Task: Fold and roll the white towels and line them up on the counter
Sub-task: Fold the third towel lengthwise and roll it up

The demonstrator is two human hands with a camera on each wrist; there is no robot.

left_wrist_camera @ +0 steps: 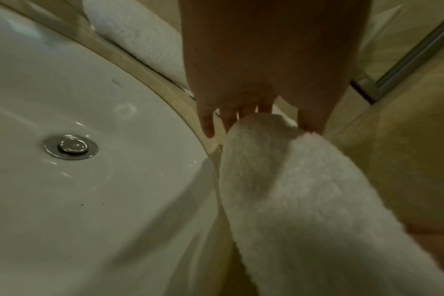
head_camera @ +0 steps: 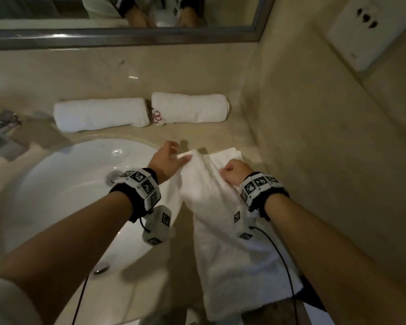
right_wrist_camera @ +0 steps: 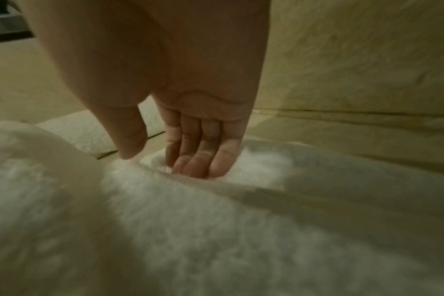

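A long white towel (head_camera: 220, 231) lies on the beige counter (head_camera: 197, 134) right of the sink, its near end hanging over the front edge. My left hand (head_camera: 178, 153) pinches the raised far-left edge of the towel (left_wrist_camera: 304, 200), thumb on one side and fingers (left_wrist_camera: 208, 124) on the other. My right hand (head_camera: 225, 172) is curled on a lengthwise fold in the middle of the towel (right_wrist_camera: 190, 230), its fingertips (right_wrist_camera: 198, 168) pressed into the cloth. Two rolled white towels (head_camera: 101, 114) (head_camera: 190, 108) lie end to end at the back of the counter.
The white sink (head_camera: 63, 184) with its drain (head_camera: 111, 177) lies left of the towel, with a chrome faucet (head_camera: 0, 130) at the far left. A beige wall (head_camera: 314, 160) closes the right side. A mirror frame (head_camera: 127, 36) runs along the back.
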